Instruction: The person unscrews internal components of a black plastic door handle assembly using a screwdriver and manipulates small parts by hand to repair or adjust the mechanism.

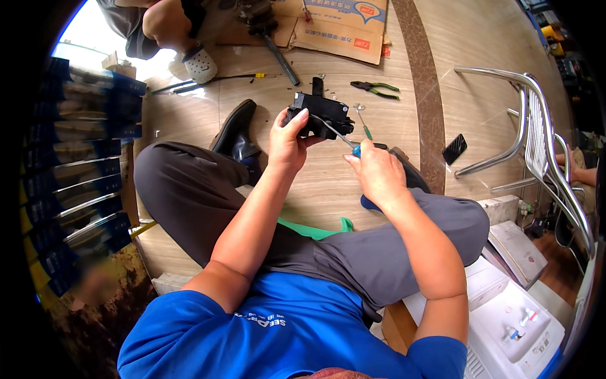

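A: A bright blue cloth shirt [265, 341] comes first, then dark grey trousers [416, 252] with the knees spread wide. Why sit like that?

B: Most likely to leave room in front, so both bare arms can reach forward between the legs.

A: And the hands?

B: Apart from each other, but working at one spot. The left hand [288, 140] is clamped on a boxy black plastic device [323, 106], thumb on top and fingers beneath. The right hand [381, 175] is closed round a blue-handled screwdriver [339, 136] with a metal shaft.

A: So the device is off the floor?

B: It seems so, held out beyond the knees. I take the left grip as steadying it against the shaft, which slants in from the right. Whether the tip is seated, I can't tell.

A: Past that, a thin green-handled screwdriver [365, 128] lies on the pale tiled floor [328, 196], handle pointing back this way.

B: Handy for the right hand, I'd guess, as are the black-headed pliers with green handles [384, 93] just beyond.

A: Farthest out?

B: Another person's white perforated clog [200, 65], and flattened brown cardboard [341, 39], perhaps laid down to protect the tiles.
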`<action>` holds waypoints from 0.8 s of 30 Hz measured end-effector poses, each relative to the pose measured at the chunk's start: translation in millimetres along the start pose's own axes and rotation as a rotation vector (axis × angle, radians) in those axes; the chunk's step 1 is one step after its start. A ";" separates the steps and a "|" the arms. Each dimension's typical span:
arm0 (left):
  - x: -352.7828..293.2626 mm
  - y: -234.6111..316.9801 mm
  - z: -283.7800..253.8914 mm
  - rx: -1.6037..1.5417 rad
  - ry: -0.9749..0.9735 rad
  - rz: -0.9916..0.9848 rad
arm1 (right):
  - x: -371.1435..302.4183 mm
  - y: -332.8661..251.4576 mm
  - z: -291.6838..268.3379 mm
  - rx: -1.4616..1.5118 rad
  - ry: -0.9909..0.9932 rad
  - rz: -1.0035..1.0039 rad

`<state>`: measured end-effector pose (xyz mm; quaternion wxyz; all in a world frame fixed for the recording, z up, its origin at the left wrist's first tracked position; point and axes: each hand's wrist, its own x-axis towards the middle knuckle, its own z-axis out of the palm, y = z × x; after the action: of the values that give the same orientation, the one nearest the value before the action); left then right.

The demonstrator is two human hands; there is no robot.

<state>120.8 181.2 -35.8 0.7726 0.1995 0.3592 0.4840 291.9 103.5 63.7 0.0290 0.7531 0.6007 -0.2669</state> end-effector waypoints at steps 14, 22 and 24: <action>8.6 -2.7 1.1 -0.006 -0.038 0.037 | 1.8 -1.3 -3.8 0.090 -0.025 0.011; 11.4 -0.1 -13.1 -0.052 -0.166 -0.011 | 3.1 19.2 -16.9 -0.041 0.097 -0.104; 9.1 3.6 -14.5 -0.089 -0.204 -0.006 | 2.1 19.3 -23.3 -0.040 0.117 -0.120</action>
<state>110.3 190.4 -46.3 0.8147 0.2120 0.2576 0.4743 318.5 108.5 77.3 -0.0070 0.7294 0.6505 -0.2116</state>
